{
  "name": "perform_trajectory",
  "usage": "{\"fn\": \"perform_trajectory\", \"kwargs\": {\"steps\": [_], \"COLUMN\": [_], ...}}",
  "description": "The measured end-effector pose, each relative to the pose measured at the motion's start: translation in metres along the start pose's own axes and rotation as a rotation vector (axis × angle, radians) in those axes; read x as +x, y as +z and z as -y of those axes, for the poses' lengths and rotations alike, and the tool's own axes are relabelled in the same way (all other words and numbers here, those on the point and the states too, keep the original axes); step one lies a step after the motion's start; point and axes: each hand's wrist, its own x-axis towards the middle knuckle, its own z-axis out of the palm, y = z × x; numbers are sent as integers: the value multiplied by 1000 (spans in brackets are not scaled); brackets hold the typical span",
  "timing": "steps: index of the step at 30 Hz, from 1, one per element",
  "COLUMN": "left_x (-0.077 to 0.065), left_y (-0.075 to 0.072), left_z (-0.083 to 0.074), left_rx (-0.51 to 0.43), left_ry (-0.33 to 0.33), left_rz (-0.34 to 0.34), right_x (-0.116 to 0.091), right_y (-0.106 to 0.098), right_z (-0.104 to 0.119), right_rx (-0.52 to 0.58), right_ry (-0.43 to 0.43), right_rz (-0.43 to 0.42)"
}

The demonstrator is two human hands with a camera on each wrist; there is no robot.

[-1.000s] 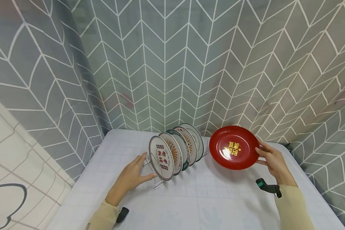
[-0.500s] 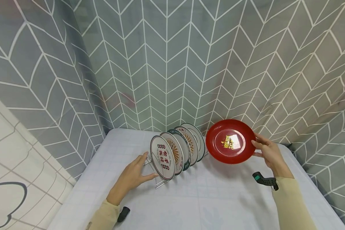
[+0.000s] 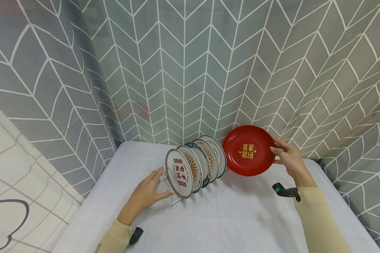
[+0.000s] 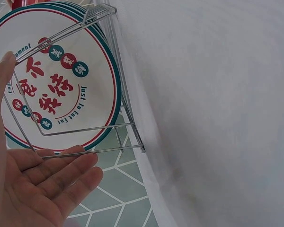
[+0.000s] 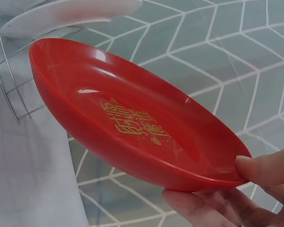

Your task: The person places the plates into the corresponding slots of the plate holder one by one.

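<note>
Several round plates with printed rims stand on edge in a wire plate rack (image 3: 177, 202). The nearest, a white plate (image 3: 179, 174), bears red characters. At this end of the rack is my left hand (image 3: 143, 194), thumb and fingers spread apart. In the left wrist view, its fingertips (image 4: 87, 163) touch the wire frame. My right hand (image 3: 289, 161) pinches a red plate (image 3: 248, 151) with gold characters, thumb on the inner rim and fingers underneath. The red plate is tilted, raised over the table beside the rack's far end, and overlaps the last plate in the head view.
A pale cloth covers the table (image 3: 209, 228). Grey curtains (image 3: 177, 70) with a white zigzag pattern hang behind and at both sides. White tile-patterned cloth (image 3: 25, 182) lies at the left.
My right hand has carried the red plate leftward and up, close to the rack's far end. The left hand stays in place at the rack.
</note>
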Motion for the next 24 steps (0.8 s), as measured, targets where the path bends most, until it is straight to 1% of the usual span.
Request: {"fn": "perform_trajectory", "kwargs": {"steps": [3,6,10,13,18,22,24], "left_x": [0,1,2,3,2,0,0], "left_y": [1,2,2,1,-1,0,0], "left_z": [0,0,-1,0,1,1,1], "left_rx": [-5,-6,1,11,4,-2,0], "left_ry": [-4,-4,5,13,7,6,8], "left_rz": [1,1,-3,-5,-1,1,-2], "right_x": [1,1,3,4,8,12,15], "right_y": [1,-4,-14,-18,-9,2,9], "right_z": [6,9,12,15,21,21,22], "right_rx": [-22,-22,-43,-87,-135,-147,-137], "right_ry": [-15,-41,-59,-63,-106,-144,-143], "right_rz": [3,-7,-59,-95,-85,-57,-62]}}
